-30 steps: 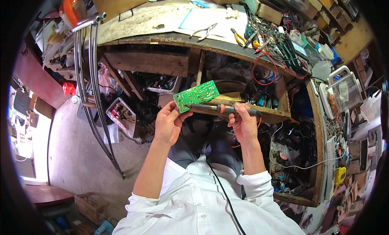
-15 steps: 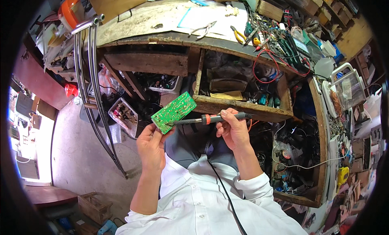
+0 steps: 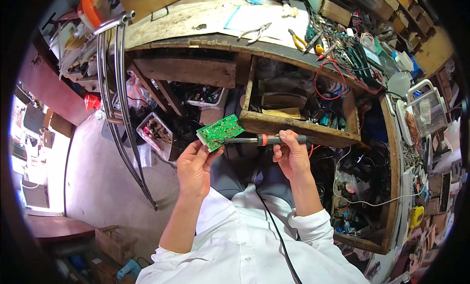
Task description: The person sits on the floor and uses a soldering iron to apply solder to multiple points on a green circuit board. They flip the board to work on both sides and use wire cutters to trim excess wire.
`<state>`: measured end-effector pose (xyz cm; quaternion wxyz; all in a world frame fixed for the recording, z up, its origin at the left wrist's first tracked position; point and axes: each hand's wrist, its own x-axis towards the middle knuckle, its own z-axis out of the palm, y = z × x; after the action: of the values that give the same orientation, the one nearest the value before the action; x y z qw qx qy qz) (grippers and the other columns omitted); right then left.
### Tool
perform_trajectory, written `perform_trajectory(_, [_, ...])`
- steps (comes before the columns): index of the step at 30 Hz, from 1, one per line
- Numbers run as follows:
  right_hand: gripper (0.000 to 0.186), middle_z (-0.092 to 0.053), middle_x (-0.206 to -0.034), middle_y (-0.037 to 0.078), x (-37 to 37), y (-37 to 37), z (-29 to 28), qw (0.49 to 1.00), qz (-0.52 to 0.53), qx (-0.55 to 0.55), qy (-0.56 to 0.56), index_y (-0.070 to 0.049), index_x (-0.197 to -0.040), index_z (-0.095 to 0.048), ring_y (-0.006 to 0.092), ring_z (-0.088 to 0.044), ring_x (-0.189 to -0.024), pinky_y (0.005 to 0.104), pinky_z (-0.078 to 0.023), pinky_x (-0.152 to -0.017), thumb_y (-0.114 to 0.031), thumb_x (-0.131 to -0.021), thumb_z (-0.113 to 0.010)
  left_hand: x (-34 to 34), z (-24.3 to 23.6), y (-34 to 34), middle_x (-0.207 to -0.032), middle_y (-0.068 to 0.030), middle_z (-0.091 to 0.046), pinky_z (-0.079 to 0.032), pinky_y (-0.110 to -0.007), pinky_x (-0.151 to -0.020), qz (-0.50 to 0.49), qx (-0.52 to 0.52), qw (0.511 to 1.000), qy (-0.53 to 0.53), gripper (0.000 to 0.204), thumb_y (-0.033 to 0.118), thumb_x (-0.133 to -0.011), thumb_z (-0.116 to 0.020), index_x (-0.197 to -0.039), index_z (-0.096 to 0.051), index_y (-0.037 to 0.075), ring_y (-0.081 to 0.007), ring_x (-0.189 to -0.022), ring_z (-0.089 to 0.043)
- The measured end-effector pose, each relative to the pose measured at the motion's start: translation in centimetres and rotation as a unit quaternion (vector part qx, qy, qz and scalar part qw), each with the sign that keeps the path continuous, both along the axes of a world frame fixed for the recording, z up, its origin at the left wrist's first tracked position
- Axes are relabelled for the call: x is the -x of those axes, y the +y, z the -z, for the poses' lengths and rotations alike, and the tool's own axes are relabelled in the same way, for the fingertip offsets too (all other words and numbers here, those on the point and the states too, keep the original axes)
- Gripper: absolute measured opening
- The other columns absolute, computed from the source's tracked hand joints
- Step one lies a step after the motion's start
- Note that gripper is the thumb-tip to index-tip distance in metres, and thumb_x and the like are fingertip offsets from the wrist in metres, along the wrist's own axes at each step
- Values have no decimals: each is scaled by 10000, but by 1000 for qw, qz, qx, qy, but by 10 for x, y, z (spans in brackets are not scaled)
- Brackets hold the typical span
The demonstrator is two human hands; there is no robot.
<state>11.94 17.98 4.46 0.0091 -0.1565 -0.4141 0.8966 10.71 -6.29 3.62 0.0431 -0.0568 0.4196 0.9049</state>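
A green circuit board (image 3: 226, 129), its soldered side up, is pinched at the near left corner by my left hand (image 3: 193, 167). My right hand (image 3: 293, 157) closes round the dark handle of a soldering iron (image 3: 266, 140) with a red collar. The iron's metal shaft points left, and its dark tip reaches the near part of the board. Whether the tip touches the solder cannot be made out. Both hands are over my lap, in front of the open drawer.
Ahead stands a workbench (image 3: 210, 38) with pliers (image 3: 255, 33), yellow-handled cutters (image 3: 296, 40) and many tools. A wooden drawer (image 3: 299, 126) juts out toward me. Curved metal tubes (image 3: 110, 83) rise at the left beside a white bin (image 3: 155, 135). A crate of cables (image 3: 364, 186) sits to the right.
The view has shifted, so the bench and surroundings appear farther right. The board has turned and tilted in my left hand. The iron stays at the board's near part.
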Motion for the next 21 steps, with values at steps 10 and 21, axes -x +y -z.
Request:
perform_trajectory(10, [139,-666,-655,43,-7,-8,10,999,5,28,-42,-134,-843,-598,103,-618,-484,235,-527,-449,-198,-934,-681,-4,6,-4,-1100,-166,-683,-599,-338,-891,10,-10,1000,-5,191,30,-1012,-512,-1160,-587,-65,-262,-988,-700])
perform_trajectory(21, [130,-658,-657,17,-11,-15,12,996,9,52,-66,-113,-897,-646,69,-596,-499,195,-500,-464,-229,-950,-671,-5,4,-3,-1111,-175,-674,-589,-365,-911,9,-8,1000,-1,192,26,-1016,-498,-1162,-571,-75,-270,-992,-696])
